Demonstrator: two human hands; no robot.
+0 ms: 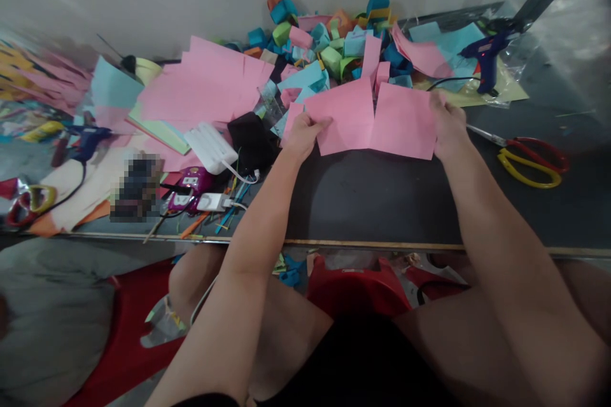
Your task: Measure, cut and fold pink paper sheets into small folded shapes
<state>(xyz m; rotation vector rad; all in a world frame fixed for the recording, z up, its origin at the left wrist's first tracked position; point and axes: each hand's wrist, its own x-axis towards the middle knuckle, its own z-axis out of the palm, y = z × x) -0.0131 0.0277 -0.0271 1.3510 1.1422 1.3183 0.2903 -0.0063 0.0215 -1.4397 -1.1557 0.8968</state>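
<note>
A pink paper sheet (pixel 403 121) is stretched between my two hands above the dark table (pixel 372 203). A slit runs down from its top edge near the middle, and the paper stays joined below it. My left hand (pixel 304 135) pinches the left part, thumb on top. On the right edge, my right hand (pixel 447 122) is closed, with its fingertips partly hidden behind the paper. Scissors (pixel 532 162) with red and yellow handles lie just right of my right hand. Behind the sheet is a pile of small folded coloured paper pieces (pixel 334 57).
Pink sheets (pixel 205 86), a white power bank (pixel 210 147), a black pouch (pixel 252 140) and a purple power strip (pixel 191 187) crowd the left side. One glue gun (pixel 487 60) stands at back right, another glue gun (pixel 88 140) lies left. A person's leg (pixel 52 318) is at lower left.
</note>
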